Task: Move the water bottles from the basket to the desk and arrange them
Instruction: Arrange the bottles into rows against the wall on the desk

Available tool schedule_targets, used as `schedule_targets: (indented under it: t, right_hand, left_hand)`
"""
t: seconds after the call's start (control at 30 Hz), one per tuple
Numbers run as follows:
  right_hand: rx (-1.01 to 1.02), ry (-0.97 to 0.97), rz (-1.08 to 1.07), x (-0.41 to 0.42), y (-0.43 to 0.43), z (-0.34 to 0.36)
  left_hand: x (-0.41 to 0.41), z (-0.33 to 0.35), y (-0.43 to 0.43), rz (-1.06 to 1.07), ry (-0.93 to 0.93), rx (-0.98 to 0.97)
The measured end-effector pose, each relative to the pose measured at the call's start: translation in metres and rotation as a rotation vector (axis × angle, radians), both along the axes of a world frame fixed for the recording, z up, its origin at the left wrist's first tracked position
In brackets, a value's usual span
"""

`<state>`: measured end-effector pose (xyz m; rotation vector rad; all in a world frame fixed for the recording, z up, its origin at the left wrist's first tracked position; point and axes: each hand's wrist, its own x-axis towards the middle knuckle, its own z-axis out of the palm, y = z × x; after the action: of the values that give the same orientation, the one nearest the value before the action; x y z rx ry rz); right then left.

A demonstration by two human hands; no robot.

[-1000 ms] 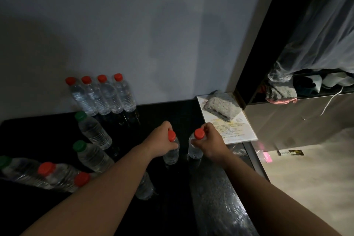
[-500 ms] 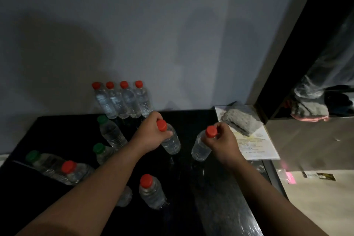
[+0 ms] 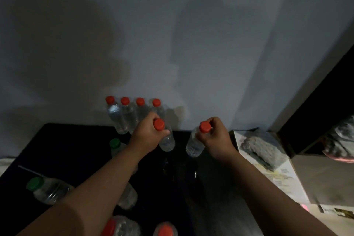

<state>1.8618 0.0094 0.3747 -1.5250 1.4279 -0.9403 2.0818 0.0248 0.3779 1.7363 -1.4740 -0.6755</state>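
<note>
Red-capped bottles [image 3: 167, 138], gripped in both hands [image 3: 148, 136]

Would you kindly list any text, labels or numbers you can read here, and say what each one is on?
None can be read.
White printed sheet under the grey cloth: lines of print, too blurred.
Small card on the floor: too small.
Bottles in the left hand and right hand: no label visible.

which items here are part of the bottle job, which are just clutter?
Job:
- left hand gripping a red-capped bottle
- right hand gripping another red-capped bottle
- row of four red-capped bottles by the wall
- green-capped bottles
- black desk

Clutter:
- grey cloth
- printed sheet beneath it
</note>
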Motion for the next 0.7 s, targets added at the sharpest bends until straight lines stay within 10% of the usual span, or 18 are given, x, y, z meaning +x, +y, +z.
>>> schedule_targets:
  t: [0.7]
  right_hand:
    - [-0.042, 0.075, 0.021, 0.043, -0.137, -0.07]
  left_hand:
    - [-0.015, -0.051, -0.13, -0.125, -0.406, 0.074]
